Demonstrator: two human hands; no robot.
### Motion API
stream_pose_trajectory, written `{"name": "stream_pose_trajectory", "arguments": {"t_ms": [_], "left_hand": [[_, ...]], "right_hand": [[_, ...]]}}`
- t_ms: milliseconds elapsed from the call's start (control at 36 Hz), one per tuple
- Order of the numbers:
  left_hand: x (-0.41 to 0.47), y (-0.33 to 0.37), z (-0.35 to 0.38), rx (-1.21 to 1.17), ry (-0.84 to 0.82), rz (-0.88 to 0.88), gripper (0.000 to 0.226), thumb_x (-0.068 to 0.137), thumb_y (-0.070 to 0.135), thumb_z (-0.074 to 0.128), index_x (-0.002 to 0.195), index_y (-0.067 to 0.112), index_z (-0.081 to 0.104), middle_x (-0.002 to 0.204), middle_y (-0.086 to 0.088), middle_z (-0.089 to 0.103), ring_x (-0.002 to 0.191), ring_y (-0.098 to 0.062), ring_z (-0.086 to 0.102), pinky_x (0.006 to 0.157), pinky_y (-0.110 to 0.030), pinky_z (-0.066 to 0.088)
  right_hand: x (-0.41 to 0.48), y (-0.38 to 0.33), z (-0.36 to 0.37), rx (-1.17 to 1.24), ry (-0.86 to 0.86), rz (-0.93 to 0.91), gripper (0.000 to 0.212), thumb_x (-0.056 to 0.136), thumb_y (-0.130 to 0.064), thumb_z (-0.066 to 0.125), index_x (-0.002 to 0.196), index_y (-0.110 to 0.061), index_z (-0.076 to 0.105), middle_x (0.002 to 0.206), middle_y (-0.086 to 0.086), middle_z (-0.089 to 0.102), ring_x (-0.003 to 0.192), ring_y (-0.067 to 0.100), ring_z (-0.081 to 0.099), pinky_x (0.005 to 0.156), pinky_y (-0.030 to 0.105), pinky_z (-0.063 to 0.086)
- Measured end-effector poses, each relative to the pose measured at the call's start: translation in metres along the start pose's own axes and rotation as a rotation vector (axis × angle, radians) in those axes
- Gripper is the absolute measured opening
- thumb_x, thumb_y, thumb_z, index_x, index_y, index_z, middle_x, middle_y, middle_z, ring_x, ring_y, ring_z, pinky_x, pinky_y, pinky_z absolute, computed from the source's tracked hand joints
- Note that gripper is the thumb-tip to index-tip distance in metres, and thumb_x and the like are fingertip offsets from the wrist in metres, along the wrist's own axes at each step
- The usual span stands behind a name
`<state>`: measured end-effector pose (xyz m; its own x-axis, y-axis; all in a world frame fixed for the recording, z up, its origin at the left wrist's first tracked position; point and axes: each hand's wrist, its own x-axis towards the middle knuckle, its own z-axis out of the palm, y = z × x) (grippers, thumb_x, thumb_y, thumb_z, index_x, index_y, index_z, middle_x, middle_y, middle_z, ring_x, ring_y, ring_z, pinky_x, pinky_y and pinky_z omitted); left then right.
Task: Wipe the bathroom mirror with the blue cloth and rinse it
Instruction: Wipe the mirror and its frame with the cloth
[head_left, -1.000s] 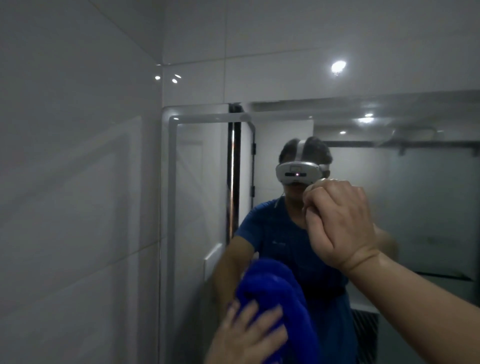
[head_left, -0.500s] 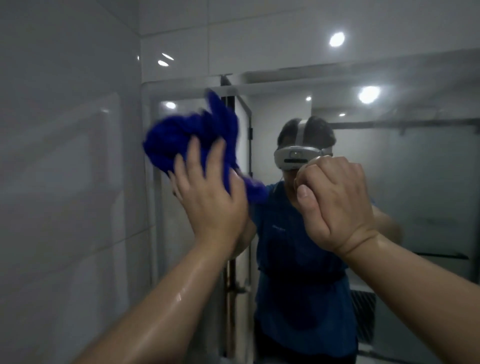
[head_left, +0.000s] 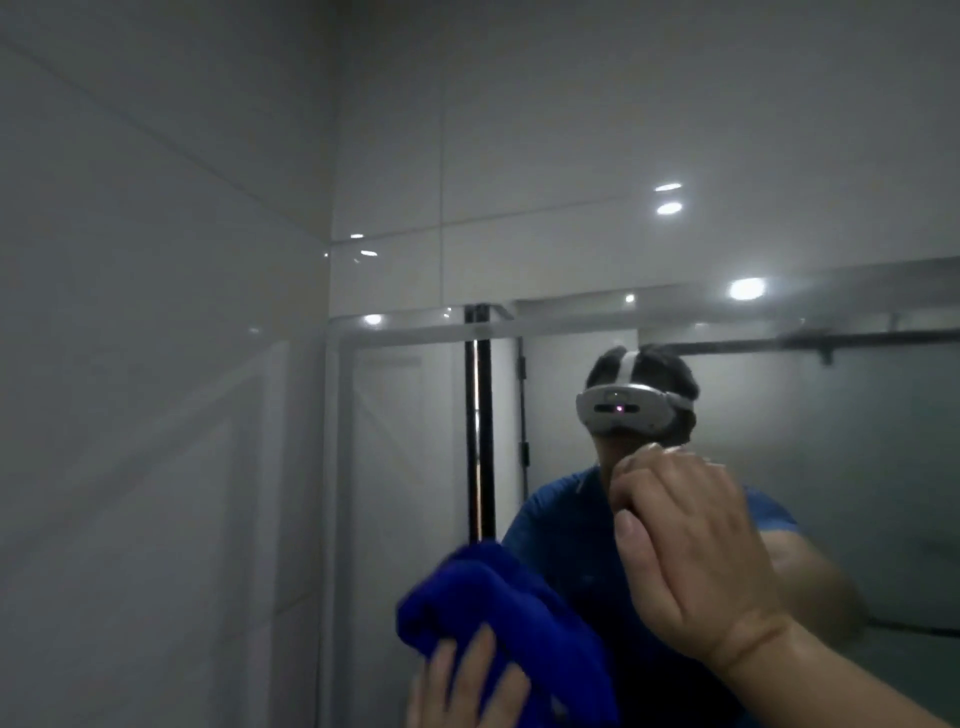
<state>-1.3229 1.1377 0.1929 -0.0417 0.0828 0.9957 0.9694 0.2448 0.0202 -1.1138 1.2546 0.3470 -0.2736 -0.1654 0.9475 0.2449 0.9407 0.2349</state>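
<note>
While the left hand (head_left: 467, 686) presses flat with spread fingers on the blue cloth (head_left: 498, 618) at the lower left, the right hand (head_left: 691, 551) hangs curled shut, gripping nothing visible, up and to the right. Beyond both, the mirror (head_left: 831, 467) stretches wide, mostly rightward from the cloth, so the left hand is nearer the work.

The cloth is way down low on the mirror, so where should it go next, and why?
Probably sweep the cloth back up: the left hand presses it low on the mirror, which looks hazy higher up. The right hand is fisted, idle.
</note>
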Motion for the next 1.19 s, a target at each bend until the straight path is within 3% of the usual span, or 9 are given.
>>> {"name": "stream_pose_trajectory", "arguments": {"t_ms": [83, 250, 444, 528, 778, 889, 1000, 1083, 1194], "left_hand": [[0.062, -0.015, -0.012, 0.044, 0.094, -0.11, 0.055, 0.085, 0.043, 0.055, 0.138, 0.027, 0.056, 0.162, -0.012, 0.042, 0.135, -0.044, 0.046, 0.109, -0.062, 0.048], [0.243, -0.035, -0.042, 0.107, 0.128, -0.359, 0.056, 0.1, 0.048, 0.035, 0.147, 0.023, 0.051, 0.163, -0.011, 0.042, 0.149, -0.04, 0.036, 0.129, -0.056, 0.024], [0.316, 0.014, -0.052, 0.144, 0.012, -0.3, 0.052, 0.1, 0.053, 0.028, 0.118, 0.025, 0.069, 0.129, -0.008, 0.065, 0.116, -0.038, 0.056, 0.11, -0.055, 0.041], [0.308, 0.043, -0.038, 0.207, 0.022, -0.176, 0.045, 0.104, 0.057, 0.033, 0.119, 0.03, 0.066, 0.127, 0.0, 0.064, 0.114, -0.032, 0.054, 0.107, -0.052, 0.04], [0.309, 0.045, -0.035, 0.242, 0.056, -0.155, 0.041, 0.106, 0.055, 0.035, 0.113, 0.028, 0.066, 0.117, 0.001, 0.065, 0.109, -0.028, 0.054, 0.103, -0.051, 0.04], [0.309, 0.046, -0.035, 0.269, 0.074, -0.168, 0.037, 0.103, 0.054, 0.041, 0.111, 0.027, 0.067, 0.116, 0.0, 0.065, 0.107, -0.029, 0.054, 0.103, -0.052, 0.04], [0.309, 0.046, -0.034, 0.278, 0.065, -0.175, 0.039, 0.102, 0.055, 0.041, 0.112, 0.028, 0.066, 0.117, 0.0, 0.065, 0.108, -0.028, 0.055, 0.103, -0.052, 0.04], [0.309, 0.047, -0.033, 0.267, 0.074, -0.185, 0.041, 0.101, 0.056, 0.04, 0.112, 0.028, 0.067, 0.117, 0.0, 0.065, 0.108, -0.028, 0.055, 0.104, -0.052, 0.04], [0.308, 0.047, -0.032, 0.261, 0.095, -0.173, 0.041, 0.1, 0.056, 0.039, 0.111, 0.027, 0.067, 0.116, 0.0, 0.065, 0.108, -0.029, 0.055, 0.103, -0.053, 0.041]], "right_hand": [[0.0, 0.0, -0.002, 0.005, -0.008, 0.005, 0.024, 0.1, -0.032, 0.044, 0.09, -0.019, 0.061, 0.095, 0.001, 0.057, 0.084, 0.023, 0.05, 0.081, 0.039, 0.035], [0.0, 0.001, -0.003, -0.051, -0.016, 0.001, 0.026, 0.098, -0.033, 0.045, 0.09, -0.018, 0.064, 0.097, 0.003, 0.06, 0.085, 0.027, 0.055, 0.081, 0.044, 0.04], [0.001, 0.003, -0.004, -0.065, -0.024, -0.002, 0.02, 0.096, -0.035, 0.051, 0.089, -0.021, 0.065, 0.098, 0.003, 0.062, 0.086, 0.026, 0.056, 0.083, 0.047, 0.048], [0.002, 0.001, -0.004, -0.092, -0.007, -0.009, 0.016, 0.092, -0.031, 0.058, 0.086, -0.018, 0.065, 0.095, 0.007, 0.062, 0.084, 0.031, 0.056, 0.082, 0.049, 0.049], [0.031, 0.035, -0.048, -0.097, -0.141, -0.045, 0.017, 0.076, -0.027, 0.066, 0.091, -0.02, 0.06, 0.096, 0.002, 0.057, 0.088, 0.027, 0.054, 0.08, 0.043, 0.046], [0.064, 0.108, -0.106, -0.361, 0.16, 0.171, 0.024, 0.074, -0.024, 0.064, 0.097, -0.017, 0.067, 0.099, 0.008, 0.06, 0.09, 0.036, 0.056, 0.081, 0.047, 0.044], [0.086, 0.166, -0.165, -0.497, 0.271, 0.425, 0.04, 0.078, -0.027, 0.052, 0.112, -0.012, 0.066, 0.113, 0.019, 0.061, 0.107, 0.042, 0.056, 0.098, 0.052, 0.042], [0.085, 0.191, -0.191, -0.572, 0.236, 0.534, 0.031, 0.082, -0.032, 0.044, 0.097, -0.014, 0.064, 0.099, 0.021, 0.063, 0.097, 0.044, 0.057, 0.092, 0.053, 0.045], [0.072, 0.203, -0.199, -0.569, 0.21, 0.486, 0.025, 0.085, -0.031, 0.04, 0.078, -0.013, 0.056, 0.078, 0.02, 0.062, 0.079, 0.041, 0.055, 0.08, 0.051, 0.047]]}}
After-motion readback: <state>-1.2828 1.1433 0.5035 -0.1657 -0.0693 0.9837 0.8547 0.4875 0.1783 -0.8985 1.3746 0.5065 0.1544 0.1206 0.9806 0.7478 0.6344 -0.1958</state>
